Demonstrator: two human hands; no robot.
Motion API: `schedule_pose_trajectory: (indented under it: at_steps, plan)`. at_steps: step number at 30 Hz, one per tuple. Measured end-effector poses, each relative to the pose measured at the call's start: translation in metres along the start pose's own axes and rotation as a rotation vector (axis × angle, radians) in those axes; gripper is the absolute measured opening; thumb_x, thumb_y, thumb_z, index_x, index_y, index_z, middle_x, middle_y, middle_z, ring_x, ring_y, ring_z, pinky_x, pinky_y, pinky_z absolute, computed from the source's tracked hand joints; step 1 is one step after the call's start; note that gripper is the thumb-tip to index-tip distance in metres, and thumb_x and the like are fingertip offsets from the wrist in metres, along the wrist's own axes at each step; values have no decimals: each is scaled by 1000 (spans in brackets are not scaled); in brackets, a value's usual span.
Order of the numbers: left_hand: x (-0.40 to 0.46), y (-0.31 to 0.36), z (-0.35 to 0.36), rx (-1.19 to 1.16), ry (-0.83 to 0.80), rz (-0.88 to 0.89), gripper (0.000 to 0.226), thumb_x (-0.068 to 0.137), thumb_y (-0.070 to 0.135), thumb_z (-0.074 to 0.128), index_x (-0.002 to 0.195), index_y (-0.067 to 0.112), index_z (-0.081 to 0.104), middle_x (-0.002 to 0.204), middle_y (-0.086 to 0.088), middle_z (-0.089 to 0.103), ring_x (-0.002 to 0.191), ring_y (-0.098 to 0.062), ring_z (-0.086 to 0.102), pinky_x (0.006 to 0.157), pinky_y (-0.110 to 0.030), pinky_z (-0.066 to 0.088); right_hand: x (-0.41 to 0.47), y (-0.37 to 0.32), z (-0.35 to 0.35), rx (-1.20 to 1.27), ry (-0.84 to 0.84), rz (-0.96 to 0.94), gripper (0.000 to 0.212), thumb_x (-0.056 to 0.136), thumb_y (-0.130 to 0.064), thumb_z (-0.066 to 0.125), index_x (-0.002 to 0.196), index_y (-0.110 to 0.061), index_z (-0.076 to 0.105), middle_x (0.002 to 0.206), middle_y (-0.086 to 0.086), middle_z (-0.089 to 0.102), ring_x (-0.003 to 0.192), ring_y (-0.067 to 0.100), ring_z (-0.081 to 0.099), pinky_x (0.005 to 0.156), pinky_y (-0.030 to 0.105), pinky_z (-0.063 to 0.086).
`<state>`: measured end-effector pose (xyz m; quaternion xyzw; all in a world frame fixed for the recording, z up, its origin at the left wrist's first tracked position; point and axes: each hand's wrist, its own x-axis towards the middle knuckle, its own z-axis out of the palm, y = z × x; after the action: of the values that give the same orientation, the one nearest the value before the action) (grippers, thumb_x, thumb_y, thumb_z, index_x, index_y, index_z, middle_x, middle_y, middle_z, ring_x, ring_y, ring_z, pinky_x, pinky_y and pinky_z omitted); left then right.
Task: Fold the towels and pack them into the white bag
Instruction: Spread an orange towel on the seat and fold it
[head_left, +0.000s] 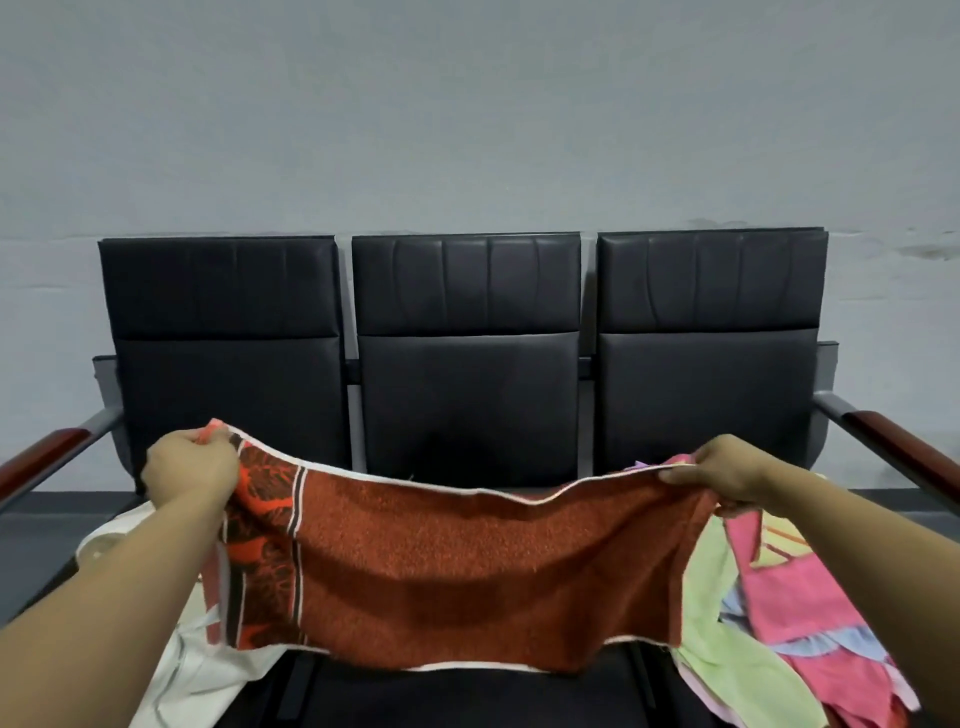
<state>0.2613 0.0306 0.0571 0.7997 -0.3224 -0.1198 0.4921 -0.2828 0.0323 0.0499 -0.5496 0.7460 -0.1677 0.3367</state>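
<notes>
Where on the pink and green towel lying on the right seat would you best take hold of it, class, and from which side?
Grip the pink and green towel at a corner of its hem, coming from above. It lies crumpled in loose folds on the seat, so a hand from above can probably pinch a raised edge without dragging the heap. Both the left hand and right hand currently hold the red towel.

Left hand (189, 467), right hand (727, 470) bare; forearms bare, unsleeved.
</notes>
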Motion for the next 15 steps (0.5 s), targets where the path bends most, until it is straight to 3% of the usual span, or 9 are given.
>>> schedule_pose_trajectory:
  at_steps: [2, 4, 7, 8, 10, 12, 15]
  plan:
    - [-9, 6, 11, -18, -64, 8, 35, 99, 32, 61, 115, 5, 75, 119, -23, 70, 114, -46, 61, 102, -50, 49, -7, -18, 4, 9, -115, -9, 48, 75, -47, 86, 69, -2, 69, 55, 10, 39, 40, 18, 33, 42, 21, 30]
    - [-19, 10, 23, -41, -133, 19, 34, 97, 33, 64, 110, 4, 77, 114, -23, 71, 112, -44, 63, 99, -45, 49, -13, -32, 6, 22, -296, 8, 52, 70, -54, 87, 62, -11, 60, 56, 7, 38, 44, 17, 31, 46, 23, 27]
    - [-27, 19, 31, -80, -134, 34, 39, 102, 31, 52, 93, 0, 74, 96, -22, 69, 99, -44, 62, 88, -44, 47, -23, -48, 7, 205, -466, 4, 57, 78, -56, 79, 77, -2, 62, 67, 14, 51, 54, 19, 50, 53, 24, 46]
    - [-25, 20, 31, -94, -104, 29, 41, 103, 30, 48, 90, -3, 70, 92, -22, 66, 95, -44, 60, 85, -44, 46, -25, -51, 6, 323, -458, -3, 58, 82, -54, 76, 85, 3, 66, 74, 18, 58, 62, 23, 58, 60, 27, 54]
    - [-18, 21, 30, -101, -66, -7, 43, 103, 29, 43, 96, -7, 66, 96, -25, 65, 95, -47, 60, 85, -46, 47, -22, -53, 4, 519, -347, -25, 49, 84, -49, 73, 79, -1, 68, 74, 14, 62, 67, 24, 63, 68, 31, 58]
    - [-15, 21, 31, -96, -130, -33, 44, 101, 29, 46, 95, -7, 68, 96, -28, 69, 94, -47, 64, 87, -47, 52, -16, -52, 4, 630, -241, -44, 40, 84, -46, 74, 73, -8, 67, 68, 8, 60, 64, 21, 62, 73, 33, 56]
    - [-31, 25, 39, -143, -279, -14, 41, 98, 29, 51, 75, -1, 68, 72, -17, 64, 73, -36, 62, 71, -39, 48, -10, -51, 16, 673, -247, -74, 35, 84, -40, 78, 86, -6, 72, 68, 6, 59, 68, 18, 63, 76, 35, 54]
